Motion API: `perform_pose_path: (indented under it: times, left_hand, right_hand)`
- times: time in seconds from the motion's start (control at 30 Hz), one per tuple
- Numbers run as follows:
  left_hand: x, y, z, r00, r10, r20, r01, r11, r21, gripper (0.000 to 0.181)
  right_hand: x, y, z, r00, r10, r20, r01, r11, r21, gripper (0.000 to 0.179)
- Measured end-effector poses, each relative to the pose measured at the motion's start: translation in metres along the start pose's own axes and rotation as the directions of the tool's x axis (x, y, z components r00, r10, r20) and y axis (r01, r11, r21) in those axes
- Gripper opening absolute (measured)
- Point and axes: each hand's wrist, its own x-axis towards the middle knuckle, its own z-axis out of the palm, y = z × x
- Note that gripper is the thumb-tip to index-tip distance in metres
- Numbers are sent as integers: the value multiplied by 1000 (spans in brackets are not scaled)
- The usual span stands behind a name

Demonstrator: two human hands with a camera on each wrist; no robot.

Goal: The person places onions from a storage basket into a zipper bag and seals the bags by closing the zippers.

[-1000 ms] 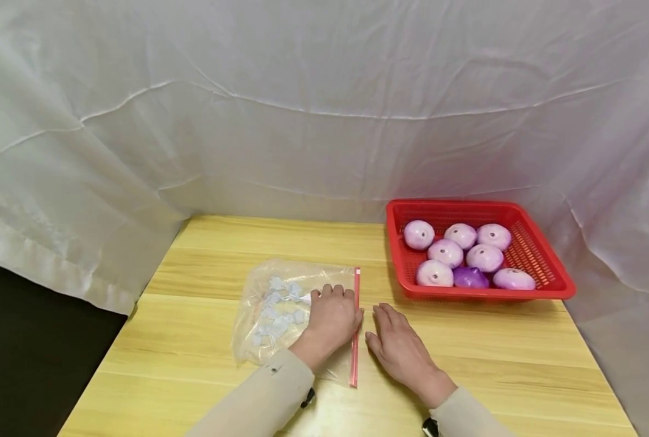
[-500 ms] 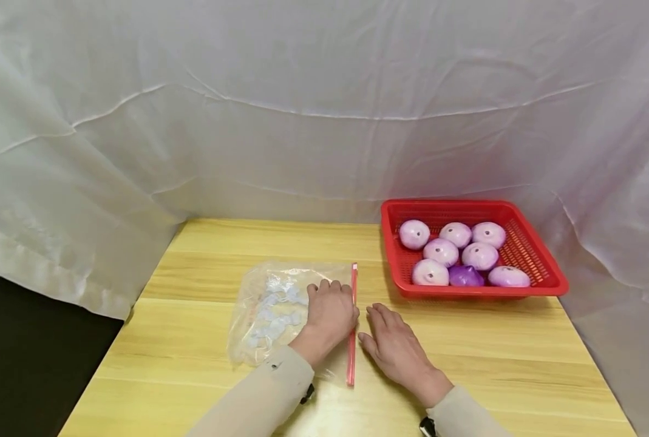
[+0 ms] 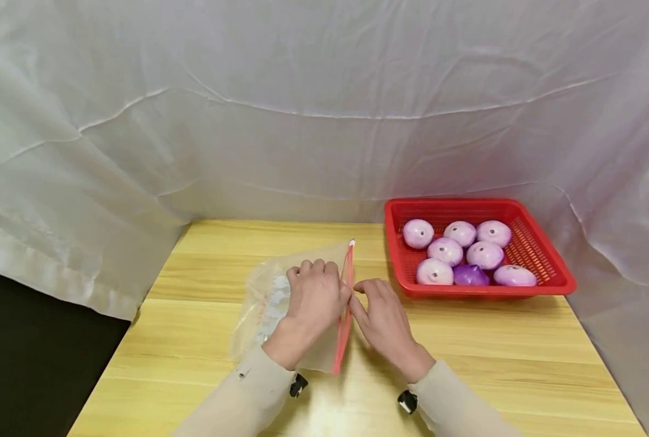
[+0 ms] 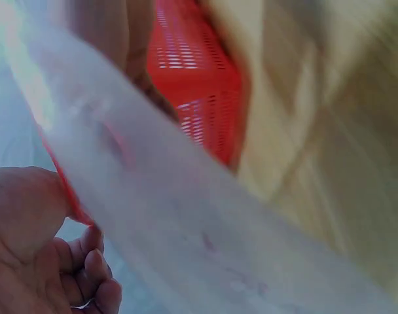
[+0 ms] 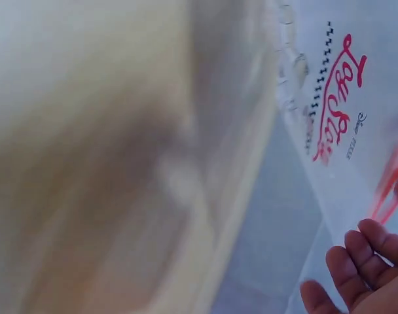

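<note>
A clear zip bag (image 3: 319,355) with pale blue print and a red zip strip (image 3: 342,349) is raised at its mouth end, the strip's two edges bowed apart. My left hand (image 3: 316,297) pinches the bag beside the strip, its thumb and curled fingers showing at the red edge in the left wrist view. From the other side, my right hand (image 3: 384,318) meets the strip with thumb and forefinger tips. Its other fingers (image 5: 346,271) are loosely bent in the right wrist view, where red lettering (image 5: 340,98) shows on the bag.
A red plastic basket (image 3: 545,255) stands at the back right of the wooden table (image 3: 193,358), holding several purple onions (image 3: 445,252). Pale grey cloth (image 3: 302,158) hangs behind and at both sides. A dark area (image 3: 29,358) lies beyond the table's left edge.
The bag lay flat before; its zip end is now raised and its strip edges parted. My right hand has moved left from the table to the strip. My left hand has lifted the bag.
</note>
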Motion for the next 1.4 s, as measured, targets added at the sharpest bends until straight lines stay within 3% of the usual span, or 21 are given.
perform_pose_path:
  times: [0.1, 0.2, 0.3, 0.4, 0.47, 0.53, 0.63, 0.7, 0.8, 0.87, 0.93, 1.03, 1.17, 1.4]
  left_hand:
    - [0, -1, -14, 999, 4, -32, -4, 1000, -13, 23]
    - [0, -5, -38, 1000, -9, -12, 9, 1000, -18, 24]
    - [-2, -12, -73, 995, -69, 65, 69, 998, 0, 25]
    - [-3, -17, -109, 980, -140, 144, 137, 990, 35, 25]
    - [-3, -18, -125, 969, -158, 190, 150, 987, 57, 25]
    - [-1, -16, -133, 962, -138, 234, 122, 989, 82, 25]
    - [3, -10, -126, 962, -65, 266, 40, 994, 99, 28]
    - [5, -6, -114, 970, 6, 242, -33, 994, 109, 28]
    - [5, -5, -90, 986, 132, 99, -144, 982, 126, 25]
    - [5, -7, -75, 978, 206, -16, -202, 968, 147, 23]
    - [4, -10, -62, 962, 251, -112, -233, 961, 148, 23]
    - [3, -13, -49, 946, 270, -179, -253, 961, 112, 23]
    - [5, -16, -40, 940, 273, -207, -269, 962, 47, 23]
    - [4, -22, -26, 940, 297, -166, -303, 953, -8, 20]
  right_hand:
    - [15, -7, -2, 999, 38, -31, -38, 999, -7, 8]
    - [29, -8, -7, 997, 72, -40, -75, 995, -59, 9]
    - [42, -4, -18, 992, 124, -23, -126, 982, -138, 10]
    - [50, 0, -31, 986, 169, 14, -163, 968, -192, 12]
    - [53, -1, -39, 984, 173, 52, -159, 967, -199, 13]
    - [54, -4, -46, 986, 143, 88, -123, 972, -199, 13]
    - [54, -13, -52, 989, 75, 125, -51, 981, -188, 13]
    - [53, -18, -55, 991, 34, 132, -8, 982, -190, 15]
    - [51, -20, -55, 991, 3, 130, 23, 980, -198, 18]
    - [50, -19, -54, 991, -3, 133, 30, 979, -204, 18]
    - [49, -15, -53, 991, -2, 136, 32, 977, -213, 17]
    - [47, -9, -53, 988, 30, 149, 6, 972, -235, 16]
    - [44, 1, -54, 984, 84, 157, -38, 962, -271, 17]
    - [42, 7, -49, 989, 38, 143, -3, 971, -238, 14]
